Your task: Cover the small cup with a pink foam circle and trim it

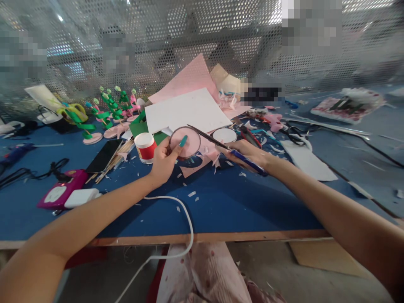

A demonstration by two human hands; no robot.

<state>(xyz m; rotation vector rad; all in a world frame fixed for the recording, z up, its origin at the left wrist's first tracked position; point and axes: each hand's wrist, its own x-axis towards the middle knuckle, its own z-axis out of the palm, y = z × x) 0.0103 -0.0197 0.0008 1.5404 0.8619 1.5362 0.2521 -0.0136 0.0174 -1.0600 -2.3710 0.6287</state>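
Between the thumb and fingers of my left hand (164, 160) is a round pink paper disc (191, 145) with a dark rim. My right hand (244, 153) grips scissors with blue handles (248, 162); their dark blades point left across the disc's upper right edge. Whether the blades touch the disc I cannot tell. A red and white tub (145, 148) stands just left of my left hand. Behind the scissors lies a white round disc (224, 135). Pink paper scraps (202, 162) lie under and around the pink disc.
White sheets (186, 111) and pink sheets (189, 80) are piled behind. Small green-and-pink paper plants (109, 109) stand at left, near a phone (104, 155) and thin sticks (118, 158). A purple power strip (63, 189) holds a white charger (81, 198), and a white cable (186, 210) hangs over the table edge.
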